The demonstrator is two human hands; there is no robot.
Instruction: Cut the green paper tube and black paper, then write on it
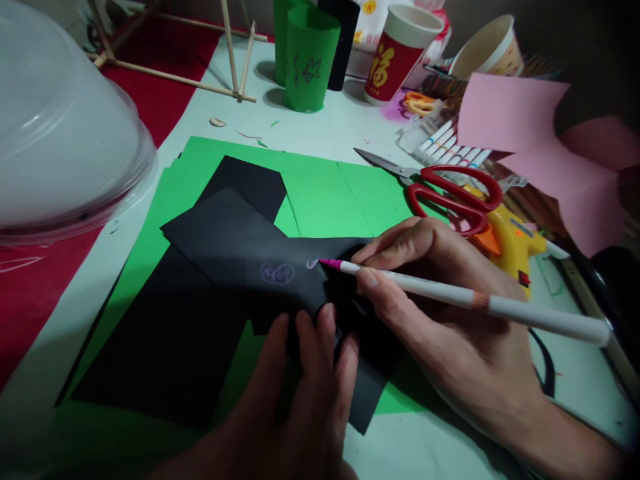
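Observation:
My right hand grips a white marker with a pink tip. The tip touches a black paper sheet, beside a small purple doodle. My left hand lies flat on the near edge of that black sheet, fingers stretched and pressing it down. More black paper lies underneath, on green paper.
Red-handled scissors and a yellow glue gun lie right of the papers. A marker set, pink paper, paper cups, green paper tubes, a wooden stick frame and a clear plastic dome stand around.

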